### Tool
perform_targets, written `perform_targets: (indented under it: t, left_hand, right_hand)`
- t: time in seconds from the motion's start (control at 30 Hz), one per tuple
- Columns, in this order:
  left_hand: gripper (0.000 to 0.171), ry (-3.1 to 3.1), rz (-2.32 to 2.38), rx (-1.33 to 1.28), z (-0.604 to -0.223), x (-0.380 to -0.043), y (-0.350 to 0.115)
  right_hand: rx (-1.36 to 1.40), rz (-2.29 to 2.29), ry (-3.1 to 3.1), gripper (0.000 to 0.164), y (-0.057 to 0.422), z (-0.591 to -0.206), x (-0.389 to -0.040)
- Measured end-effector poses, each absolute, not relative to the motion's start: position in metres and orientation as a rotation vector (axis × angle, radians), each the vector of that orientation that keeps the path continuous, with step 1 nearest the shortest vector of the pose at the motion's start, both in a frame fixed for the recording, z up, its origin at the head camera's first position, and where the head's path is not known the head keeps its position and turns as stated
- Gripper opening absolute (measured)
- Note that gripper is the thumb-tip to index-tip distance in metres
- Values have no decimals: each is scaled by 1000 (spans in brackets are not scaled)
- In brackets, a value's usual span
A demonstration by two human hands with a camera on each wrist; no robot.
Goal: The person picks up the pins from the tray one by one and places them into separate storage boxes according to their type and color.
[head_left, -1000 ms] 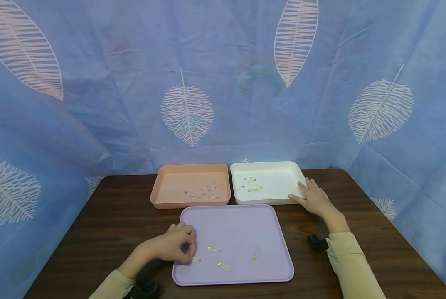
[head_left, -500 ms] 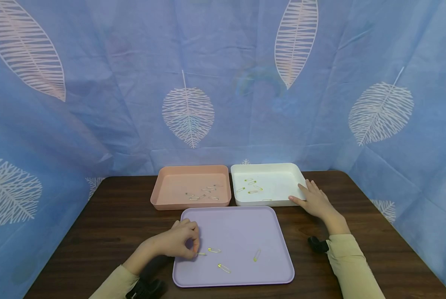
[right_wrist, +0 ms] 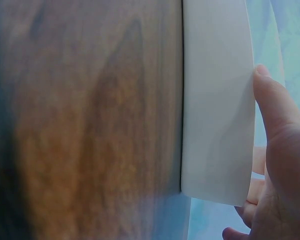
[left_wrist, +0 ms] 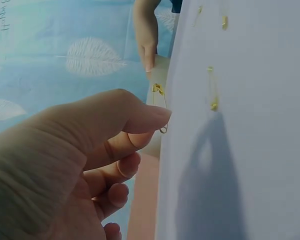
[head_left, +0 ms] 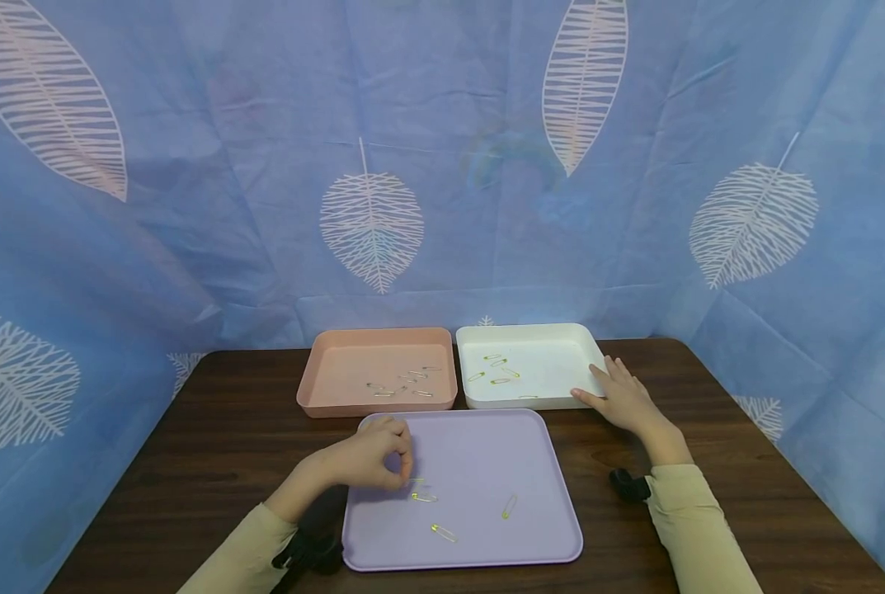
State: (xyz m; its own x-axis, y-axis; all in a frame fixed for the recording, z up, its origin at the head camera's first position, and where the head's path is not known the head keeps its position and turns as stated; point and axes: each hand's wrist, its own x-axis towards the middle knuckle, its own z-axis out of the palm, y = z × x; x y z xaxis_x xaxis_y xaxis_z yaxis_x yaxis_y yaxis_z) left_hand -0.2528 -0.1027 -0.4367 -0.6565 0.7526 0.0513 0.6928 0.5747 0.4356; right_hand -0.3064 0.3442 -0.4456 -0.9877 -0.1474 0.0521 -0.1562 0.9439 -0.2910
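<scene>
Over the left part of the flat lilac tray [head_left: 479,450], my left hand [head_left: 371,456] pinches a gold safety pin [left_wrist: 156,89] between thumb and forefinger. Part of the pin is hidden behind the thumb in the left wrist view. Three more gold safety pins lie on the lilac tray: one just below the hand [head_left: 424,497], one near the front edge and one to the right. At the right end of the white tray [head_left: 561,367], my right hand [head_left: 626,400] rests with spread fingers, its thumb on the near rim [right_wrist: 254,75]. Several gold safety pins lie in the white tray.
A peach tray [head_left: 338,371] with several silver safety pins stands at the back, left of the white one. All the trays are on a dark wooden table [head_left: 234,445]. Behind it hangs a blue cloth [head_left: 264,206] with a leaf pattern.
My left hand has lifted the gold safety pin and moved it away from me and to the right over the lilac tray. The right hand stays at the white tray.
</scene>
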Motion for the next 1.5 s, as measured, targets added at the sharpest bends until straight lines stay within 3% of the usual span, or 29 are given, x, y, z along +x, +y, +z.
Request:
perform_targets:
  t: [0.53,1.5]
  left_hand:
    - [16,2732,683,1334,-415,-278,-71]
    - [5,2807,790,1272,-404,-327,-8]
  right_hand:
    - [241,459,-3069,84,343,-446,-307]
    - [232,457,-3072,82,341,-441,-304]
